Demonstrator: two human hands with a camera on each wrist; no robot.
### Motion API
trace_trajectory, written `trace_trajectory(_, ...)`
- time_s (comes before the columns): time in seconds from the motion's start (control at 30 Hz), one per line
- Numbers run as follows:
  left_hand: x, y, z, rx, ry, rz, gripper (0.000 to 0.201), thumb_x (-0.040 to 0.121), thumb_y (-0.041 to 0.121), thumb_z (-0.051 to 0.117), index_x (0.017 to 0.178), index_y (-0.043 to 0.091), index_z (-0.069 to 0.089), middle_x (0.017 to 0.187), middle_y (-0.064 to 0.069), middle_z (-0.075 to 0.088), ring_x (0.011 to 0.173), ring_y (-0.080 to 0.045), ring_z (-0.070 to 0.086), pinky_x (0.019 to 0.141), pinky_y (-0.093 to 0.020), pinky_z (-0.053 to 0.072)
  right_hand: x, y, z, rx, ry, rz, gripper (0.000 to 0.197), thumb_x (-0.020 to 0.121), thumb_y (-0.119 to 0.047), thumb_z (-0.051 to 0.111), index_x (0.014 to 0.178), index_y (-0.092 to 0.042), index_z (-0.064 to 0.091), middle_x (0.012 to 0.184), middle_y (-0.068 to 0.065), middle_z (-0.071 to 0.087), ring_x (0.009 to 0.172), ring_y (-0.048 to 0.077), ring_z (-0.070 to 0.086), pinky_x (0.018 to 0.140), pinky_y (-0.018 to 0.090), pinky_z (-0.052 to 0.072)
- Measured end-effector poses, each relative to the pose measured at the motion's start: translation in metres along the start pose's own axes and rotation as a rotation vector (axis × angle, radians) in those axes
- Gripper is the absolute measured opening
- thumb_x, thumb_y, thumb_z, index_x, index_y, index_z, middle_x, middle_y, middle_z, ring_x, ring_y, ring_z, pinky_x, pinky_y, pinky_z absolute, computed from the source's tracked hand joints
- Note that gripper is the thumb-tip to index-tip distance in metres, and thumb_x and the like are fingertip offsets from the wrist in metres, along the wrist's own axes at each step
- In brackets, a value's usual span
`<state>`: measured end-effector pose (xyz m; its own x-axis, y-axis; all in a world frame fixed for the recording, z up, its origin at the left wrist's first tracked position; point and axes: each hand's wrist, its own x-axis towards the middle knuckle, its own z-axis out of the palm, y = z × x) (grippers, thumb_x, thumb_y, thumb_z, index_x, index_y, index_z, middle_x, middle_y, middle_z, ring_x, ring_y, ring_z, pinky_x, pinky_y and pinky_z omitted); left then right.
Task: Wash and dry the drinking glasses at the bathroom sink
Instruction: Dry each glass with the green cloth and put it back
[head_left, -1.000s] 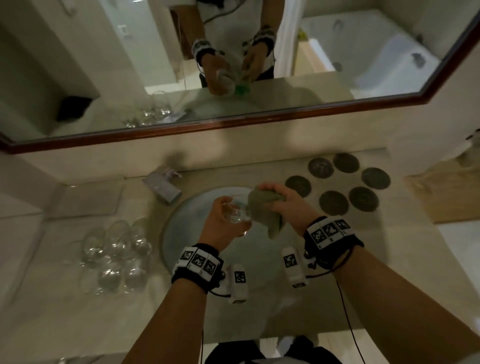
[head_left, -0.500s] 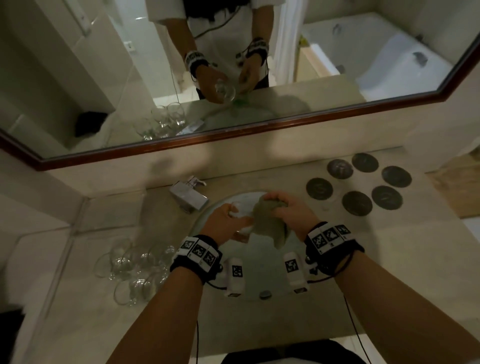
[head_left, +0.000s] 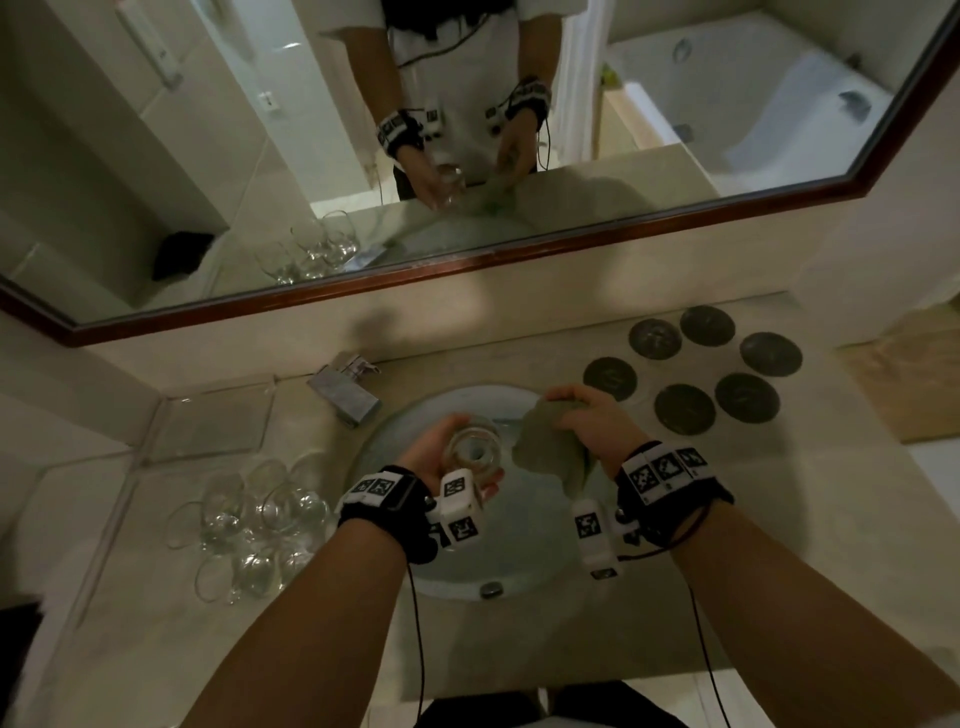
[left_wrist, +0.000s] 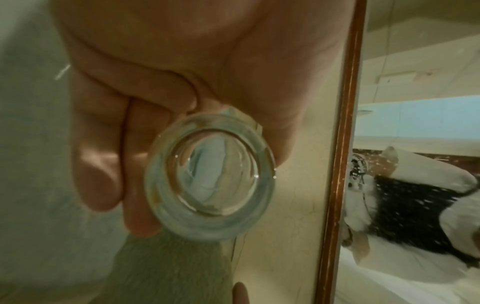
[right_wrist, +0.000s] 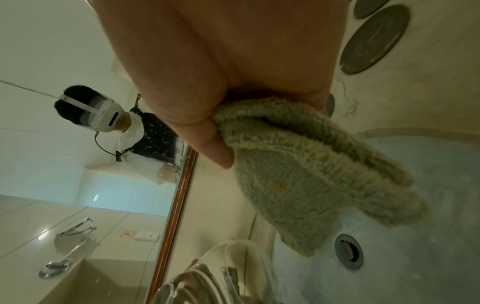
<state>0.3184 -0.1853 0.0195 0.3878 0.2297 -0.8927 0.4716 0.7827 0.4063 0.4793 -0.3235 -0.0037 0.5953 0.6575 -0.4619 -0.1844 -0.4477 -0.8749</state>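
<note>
- Left hand is gripping a clear round drinking glass above the pale round sink basin.
- Right hand is clutching a bunched grey-green terry cloth, just beside the glass.

A fuzzy sage-green terry cloth, a clear round drinking glass, six dark grey round coasters on the cream marble worktop, a reddish-brown wooden mirror frame.

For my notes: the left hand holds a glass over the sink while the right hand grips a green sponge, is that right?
Not quite: the right hand grips a green terry cloth, not a sponge, as the right wrist view shows. The left hand does hold a glass over the sink.
</note>
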Motion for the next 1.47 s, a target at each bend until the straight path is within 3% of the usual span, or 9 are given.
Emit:
trace_trajectory(0.17, 0.003, 0.003, -0.001, -0.011, 0.025, 0.023, 0.053, 0.088, 0.050, 0.057, 0.107, 0.000, 0.060, 0.084, -0.019, 0.064, 0.067, -0.031, 0.064, 0.059, -0.037, 0.058, 0.004, -0.003, -0.006, -0.009, -0.016, 0.018, 0.032, 0.089, -0.003, 0.059, 0.118, -0.017, 0.063, 0.118, 0.009, 0.061, 0.105, 0.027, 0.060, 0.093, 0.040, 0.054)
trace_trajectory(0.37, -0.005, 0.011, 0.003, 0.081, 0.114, 0.173, 0.061, 0.080, 0.050, 0.069, 0.115, 0.001, 0.060, 0.090, -0.018, 0.067, 0.065, -0.029, 0.064, 0.060, -0.036, 0.055, 0.006, -0.020, 0.001, -0.020, -0.034, 0.015, 0.053, 0.093, -0.005, 0.053, 0.144, -0.011, 0.038, 0.125, 0.009, 0.051, 0.114, 0.029, 0.053, 0.099, 0.039, 0.048)
trace_trajectory(0.53, -0.019, 0.018, 0.006, 0.134, 0.149, 0.304, 0.042, 0.082, 0.040, 0.073, 0.103, 0.009, 0.054, 0.085, -0.009, 0.060, 0.070, -0.023, 0.061, 0.053, -0.031, 0.051, 0.000, -0.040, 0.015, 0.111, -0.063, -0.021, 0.025, 0.084, -0.013, 0.055, 0.106, -0.008, 0.064, 0.109, 0.021, 0.067, 0.104, 0.037, 0.064, 0.094, 0.049, 0.053)
trace_trajectory(0.63, -0.030, 0.023, 0.007, 0.196, 0.129, 0.365, 0.040, 0.081, 0.042, 0.074, 0.102, 0.011, 0.059, 0.088, -0.009, 0.059, 0.073, -0.023, 0.062, 0.058, -0.033, 0.055, 0.001, -0.052, 0.020, 0.129, -0.112, -0.054, 0.032, 0.079, -0.024, 0.057, 0.107, -0.013, 0.068, 0.108, 0.018, 0.070, 0.104, 0.037, 0.065, 0.095, 0.055, 0.052)
trace_trajectory(0.77, -0.041, 0.026, 0.009, 0.273, 0.135, 0.472, 0.028, 0.084, 0.035, 0.073, 0.100, 0.019, 0.057, 0.099, -0.011, 0.061, 0.090, -0.029, 0.063, 0.085, -0.046, 0.057, 0.001, -0.065, 0.036, 0.139, -0.210, -0.063, 0.035, 0.083, -0.032, 0.058, 0.112, -0.013, 0.067, 0.109, 0.013, 0.071, 0.103, 0.030, 0.067, 0.095, 0.048, 0.053)
trace_trajectory(0.9, -0.050, 0.027, 0.009, 0.277, 0.178, 0.572, 0.041, 0.083, 0.028, 0.074, 0.113, 0.021, 0.047, 0.095, -0.010, 0.064, 0.079, -0.027, 0.065, 0.065, -0.039, 0.057, -0.004, -0.082, 0.048, 0.199, -0.255, -0.068, 0.032, 0.099, -0.031, 0.049, 0.108, -0.006, 0.067, 0.101, 0.015, 0.070, 0.086, 0.023, 0.069, 0.076, 0.035, 0.056)
trace_trajectory(1.07, -0.060, 0.030, 0.004, 0.278, 0.132, 0.592, 0.044, 0.089, 0.028, 0.066, 0.127, 0.014, 0.048, 0.096, -0.013, 0.066, 0.078, -0.028, 0.066, 0.068, -0.043, 0.059, -0.014, -0.080, 0.041, 0.072, -0.370, -0.231, 0.035, 0.101, -0.025, 0.052, 0.135, -0.022, 0.058, 0.130, 0.003, 0.064, 0.116, 0.018, 0.062, 0.102, 0.036, 0.050)
trace_trajectory(1.2, -0.071, 0.031, 0.011, 0.252, -0.003, 0.578, 0.037, 0.098, 0.046, 0.047, 0.108, 0.016, 0.067, 0.090, -0.012, 0.074, 0.080, -0.028, 0.071, 0.071, -0.042, 0.059, -0.023, -0.080, 0.046, -0.103, -0.387, -0.471, 0.048, 0.103, -0.016, 0.048, 0.148, -0.028, 0.036, 0.127, -0.017, 0.049, 0.104, -0.016, 0.051, 0.084, 0.003, 0.044)
trace_trajectory(1.47, -0.071, 0.030, 0.012, 0.248, 0.025, 0.575, 0.052, 0.100, 0.046, 0.042, 0.125, 0.003, 0.056, 0.081, -0.015, 0.071, 0.069, -0.028, 0.070, 0.066, -0.041, 0.058, -0.025, -0.080, 0.051, 0.009, -0.409, -0.456, 0.041, 0.101, -0.023, 0.053, 0.135, -0.043, 0.045, 0.131, -0.004, 0.056, 0.118, 0.013, 0.059, 0.100, 0.034, 0.051)
